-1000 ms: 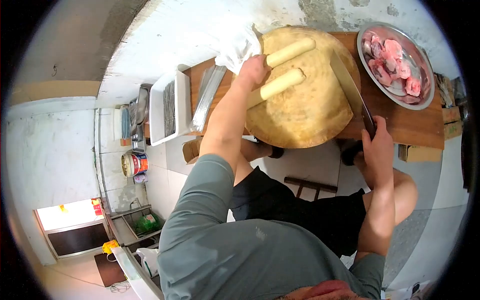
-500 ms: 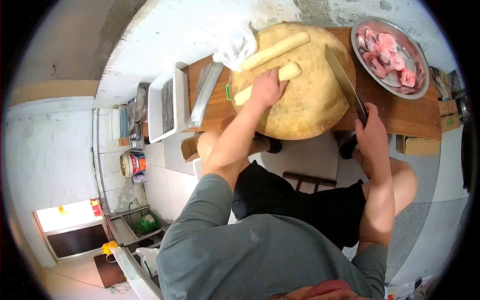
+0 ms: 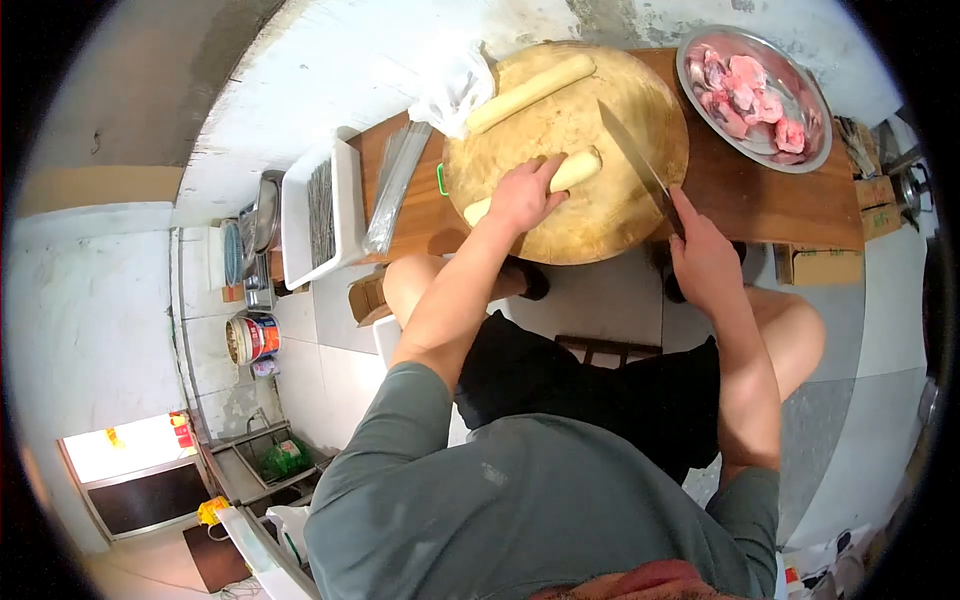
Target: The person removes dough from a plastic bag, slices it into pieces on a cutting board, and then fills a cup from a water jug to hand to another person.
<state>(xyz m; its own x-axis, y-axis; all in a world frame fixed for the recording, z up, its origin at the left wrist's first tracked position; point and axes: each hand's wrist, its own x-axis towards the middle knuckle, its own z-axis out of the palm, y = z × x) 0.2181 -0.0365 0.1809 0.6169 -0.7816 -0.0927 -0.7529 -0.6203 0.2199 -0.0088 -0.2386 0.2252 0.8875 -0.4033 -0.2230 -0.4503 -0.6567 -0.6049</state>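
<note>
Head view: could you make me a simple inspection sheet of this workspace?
Surface: wooden table bearing a round chopping block
Job's things: near pale log, far pale log, both on the block; knife
Clutter: plastic bag, shiny clear bundle, white bin of thin sticks, metal bowl of pink meat
Grips: left hand clasps near pale log; right hand holds knife
Cables: thin tangle at lower left; cannot tell if cable
Surroundings: patchy wall, cardboard box near table
</note>
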